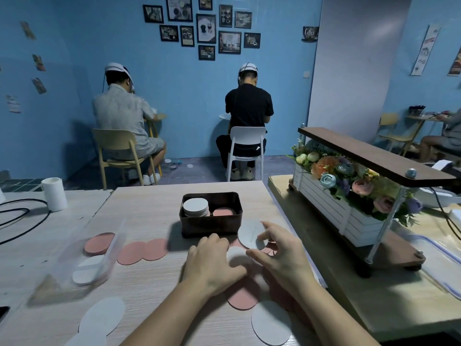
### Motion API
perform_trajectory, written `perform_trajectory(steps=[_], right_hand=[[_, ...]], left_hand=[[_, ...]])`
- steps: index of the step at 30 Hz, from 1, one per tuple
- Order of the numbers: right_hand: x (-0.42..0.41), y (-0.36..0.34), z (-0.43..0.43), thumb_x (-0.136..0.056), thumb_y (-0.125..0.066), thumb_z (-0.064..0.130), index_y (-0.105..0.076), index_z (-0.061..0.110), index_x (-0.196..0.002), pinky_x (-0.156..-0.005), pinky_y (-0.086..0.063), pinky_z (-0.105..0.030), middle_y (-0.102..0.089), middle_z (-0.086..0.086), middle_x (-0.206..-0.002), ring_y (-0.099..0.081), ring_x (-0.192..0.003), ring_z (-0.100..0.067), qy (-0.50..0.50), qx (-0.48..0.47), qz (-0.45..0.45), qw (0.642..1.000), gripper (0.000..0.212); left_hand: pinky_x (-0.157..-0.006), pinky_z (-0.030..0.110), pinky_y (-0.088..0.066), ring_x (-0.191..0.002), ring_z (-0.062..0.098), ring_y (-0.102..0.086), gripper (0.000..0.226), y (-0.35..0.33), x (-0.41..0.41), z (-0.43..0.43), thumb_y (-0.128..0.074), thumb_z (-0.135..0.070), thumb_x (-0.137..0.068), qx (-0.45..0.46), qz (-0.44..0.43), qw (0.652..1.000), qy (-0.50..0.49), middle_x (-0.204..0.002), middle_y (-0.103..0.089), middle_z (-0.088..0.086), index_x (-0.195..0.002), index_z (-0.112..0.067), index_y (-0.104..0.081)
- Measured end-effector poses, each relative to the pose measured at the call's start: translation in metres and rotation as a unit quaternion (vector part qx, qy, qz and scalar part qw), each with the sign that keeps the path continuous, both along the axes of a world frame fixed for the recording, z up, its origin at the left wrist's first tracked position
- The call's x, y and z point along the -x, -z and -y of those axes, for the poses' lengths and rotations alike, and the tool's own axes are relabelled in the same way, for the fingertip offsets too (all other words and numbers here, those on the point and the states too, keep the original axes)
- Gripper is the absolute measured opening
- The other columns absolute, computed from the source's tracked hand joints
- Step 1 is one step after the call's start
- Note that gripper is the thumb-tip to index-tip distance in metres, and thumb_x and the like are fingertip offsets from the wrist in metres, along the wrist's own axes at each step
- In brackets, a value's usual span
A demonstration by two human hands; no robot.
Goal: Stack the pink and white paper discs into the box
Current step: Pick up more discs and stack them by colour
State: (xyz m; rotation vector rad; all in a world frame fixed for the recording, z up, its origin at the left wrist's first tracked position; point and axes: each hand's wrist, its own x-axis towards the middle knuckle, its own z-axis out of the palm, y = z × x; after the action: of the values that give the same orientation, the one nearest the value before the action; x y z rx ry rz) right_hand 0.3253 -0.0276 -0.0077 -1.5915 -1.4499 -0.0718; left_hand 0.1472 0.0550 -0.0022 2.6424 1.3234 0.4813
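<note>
On the pale wooden table (149,213) the right hand (282,253) pinches a white disc (249,233) between thumb and fingers, and the disc is tilted up just beside the front right corner of the box (210,229). The left hand (214,260) lies palm down with bent fingers. Its thumb side touches a second white disc (237,257), which is blurred, so I cannot tell if it grips it. Just beyond the fingertips of both hands, the dark box holds a white stack (195,207) on its left and a lower pink stack (223,211) on its right. Loose pink discs (142,250) lie well left of the left fingers, near a clear plastic bag (92,255) with more discs inside. Under the wrists there are a pink disc (243,298) and a large white disc (270,323). Right of the right fingers stands a flower box (349,193). Far beyond, two seated persons (248,113) face a blue wall (174,101) with framed pictures (204,28).
</note>
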Motion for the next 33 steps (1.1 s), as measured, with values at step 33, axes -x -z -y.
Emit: perform_trajectory(steps=[33], right_hand=[[0.094, 0.009, -0.029, -0.069, -0.076, 0.018, -0.06, 0.023, -0.102, -0.079, -0.056, -0.034, -0.067, 0.013, -0.115, -0.063, -0.092, -0.01, -0.197, 0.08, -0.019, 0.977, 0.037]], left_hand=[[-0.077, 0.015, -0.053, -0.104, 0.002, -0.051, 0.078, 0.013, 0.11, -0.02, -0.071, -0.077, -0.069, 0.086, 0.273, 0.949, 0.134, -0.113, -0.041, -0.025, -0.132, -0.036, -0.054]])
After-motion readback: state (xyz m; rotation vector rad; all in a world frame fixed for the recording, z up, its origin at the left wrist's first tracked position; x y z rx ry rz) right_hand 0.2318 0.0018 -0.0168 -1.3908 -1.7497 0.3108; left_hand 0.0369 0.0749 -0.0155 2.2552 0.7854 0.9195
